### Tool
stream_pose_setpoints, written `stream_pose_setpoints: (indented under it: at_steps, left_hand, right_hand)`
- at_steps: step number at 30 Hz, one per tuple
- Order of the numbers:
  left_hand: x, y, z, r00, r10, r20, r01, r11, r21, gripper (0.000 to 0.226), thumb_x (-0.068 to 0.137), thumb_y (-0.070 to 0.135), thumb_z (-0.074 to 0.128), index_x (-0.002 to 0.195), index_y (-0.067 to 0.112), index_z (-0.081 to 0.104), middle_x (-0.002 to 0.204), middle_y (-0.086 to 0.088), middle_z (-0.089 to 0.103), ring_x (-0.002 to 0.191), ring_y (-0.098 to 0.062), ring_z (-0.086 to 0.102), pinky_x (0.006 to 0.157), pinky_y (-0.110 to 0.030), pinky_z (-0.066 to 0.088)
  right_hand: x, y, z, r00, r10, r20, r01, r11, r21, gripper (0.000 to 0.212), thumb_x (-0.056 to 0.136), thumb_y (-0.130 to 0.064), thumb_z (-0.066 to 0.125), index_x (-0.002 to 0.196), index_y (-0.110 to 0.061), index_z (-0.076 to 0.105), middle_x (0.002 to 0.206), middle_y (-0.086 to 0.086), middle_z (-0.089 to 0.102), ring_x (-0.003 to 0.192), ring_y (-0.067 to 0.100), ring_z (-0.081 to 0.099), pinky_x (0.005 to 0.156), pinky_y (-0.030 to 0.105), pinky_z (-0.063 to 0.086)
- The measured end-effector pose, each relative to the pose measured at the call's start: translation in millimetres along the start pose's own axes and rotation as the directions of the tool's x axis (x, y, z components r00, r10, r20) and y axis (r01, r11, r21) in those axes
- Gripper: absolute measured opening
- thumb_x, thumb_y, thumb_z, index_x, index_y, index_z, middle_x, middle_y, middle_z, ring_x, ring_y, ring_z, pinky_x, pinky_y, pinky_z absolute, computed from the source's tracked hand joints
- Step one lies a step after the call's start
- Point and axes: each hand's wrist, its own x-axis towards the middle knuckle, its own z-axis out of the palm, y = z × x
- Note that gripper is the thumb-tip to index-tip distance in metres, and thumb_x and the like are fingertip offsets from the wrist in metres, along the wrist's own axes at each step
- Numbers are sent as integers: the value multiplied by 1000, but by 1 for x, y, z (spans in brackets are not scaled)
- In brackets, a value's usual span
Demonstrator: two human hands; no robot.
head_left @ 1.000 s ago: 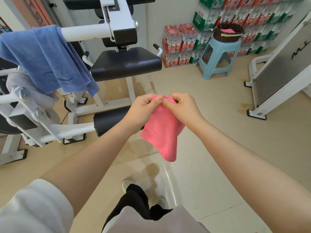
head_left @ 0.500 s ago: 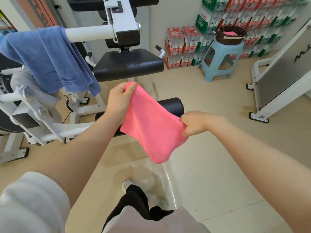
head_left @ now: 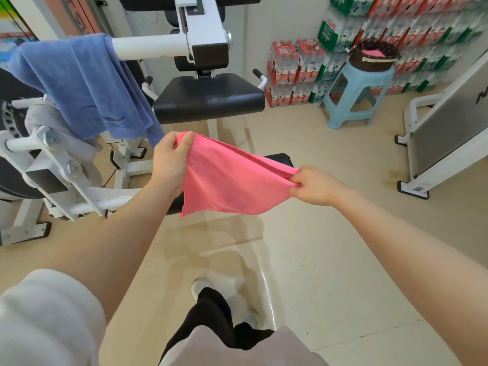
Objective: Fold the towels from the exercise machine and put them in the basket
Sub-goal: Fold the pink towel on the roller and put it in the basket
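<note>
While you hold the pink towel (head_left: 232, 183) stretched in the air between both hands, keep its top edge taut and level before you bring the ends together, so the next fold lands corner on corner and does not sag. Your left hand (head_left: 170, 161) grips one end, fingers (head_left: 184, 140) curled over the cloth with the thumb behind it, raised a little higher than the other side. Your right hand (head_left: 315, 184) pinches the opposite end, fingers clamped on a bunched gather of fabric, so neither hand is free. The towel looks already doubled, hanging in a short panel below the line between your hands, its lower corner loose near your left forearm and clear of the floor. Judging from this, the fold is part done; one more pass, right end carried to left, should make it small enough to stow. The basket (head_left: 375, 58) stands well apart, on a light blue stool (head_left: 356, 101) against the stacked bottle packs, with something pink already lying in it. A blue towel (head_left: 87, 85) is draped over the white bar of the exercise machine (head_left: 203, 30) to your left, not yet folded, so work remains after this piece.
</note>
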Motion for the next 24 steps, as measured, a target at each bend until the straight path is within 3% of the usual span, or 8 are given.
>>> stream_pose_setpoints:
  at_steps: [3, 6, 8, 11, 13, 16, 21, 24]
  left_hand:
    - [-1, -1, -2, 1000, 13, 1, -13, 999, 31, 19, 97, 35, 43, 92, 23, 57, 80, 10, 50, 79, -6, 46, 74, -26, 40]
    - [-4, -2, -3, 997, 75, 33, -78, 990, 114, 25, 98, 35, 40, 90, 17, 55, 74, 7, 46, 71, -5, 42, 65, -22, 36]
    - [-5, 1, -2, 992, 109, 61, -116, 983, 140, 26, 98, 35, 39, 87, 15, 52, 72, 8, 44, 69, -5, 41, 62, -23, 34]
    - [-6, 7, 1, 992, 116, 59, -122, 984, 127, 24, 99, 34, 38, 90, 17, 53, 76, 11, 48, 73, -2, 45, 65, -21, 37]
    - [-8, 9, 4, 992, 116, 51, -121, 987, 102, 21, 99, 32, 38, 92, 19, 54, 81, 13, 52, 78, 0, 47, 70, -20, 39]
    - [-9, 7, 2, 994, 97, 49, -100, 993, 65, 20, 99, 30, 39, 96, 20, 56, 85, 13, 53, 82, -1, 48, 71, -20, 40]
    - [-9, 0, -4, 996, 90, 24, -92, 991, 95, 24, 100, 28, 36, 87, 21, 54, 77, 13, 49, 73, 0, 43, 65, -17, 35]
    - [-6, -7, -6, 998, 69, 3, -69, 994, 86, 28, 100, 30, 33, 77, 23, 48, 74, 9, 43, 69, -2, 38, 64, -19, 32]
  right_hand:
    - [-6, -9, -5, 999, -35, 6, 36, 980, -193, 31, 82, -18, 47, 52, -19, 38, 78, 4, 50, 87, 27, 47, 77, 34, 29]
    - [-3, -15, -2, 988, -142, -60, 82, 814, -575, 24, 86, -13, 47, 69, -24, 60, 90, -1, 56, 102, 25, 44, 84, 35, 28]
    - [-5, -22, -1, 969, -227, -93, 83, 660, -747, 6, 70, -16, 66, 70, -21, 69, 82, -2, 61, 91, 23, 53, 76, 30, 34]
    - [-5, -28, 2, 962, -231, -144, 35, 630, -776, 15, 37, -21, 77, 44, -23, 65, 66, -5, 62, 63, 15, 58, 57, 20, 37]
    - [-6, -26, 5, 973, -174, -152, -10, 624, -781, 8, 53, -25, 74, 61, -28, 72, 91, -5, 67, 76, 13, 61, 60, 20, 40]
    - [-4, -16, 5, 967, -143, -209, -42, 723, -690, 22, 89, -25, 52, 102, -20, 70, 127, 7, 50, 109, 23, 50, 77, 29, 38]
    - [-7, -13, 1, 935, 139, -325, -273, 870, -411, 47, 96, -44, 34, 108, -11, 64, 114, 11, 57, 109, 29, 50, 82, 35, 40]
    - [-3, -12, -3, 917, 123, -381, -298, 844, -446, 28, 95, -19, 39, 111, -9, 59, 114, 10, 58, 109, 28, 50, 82, 34, 39]
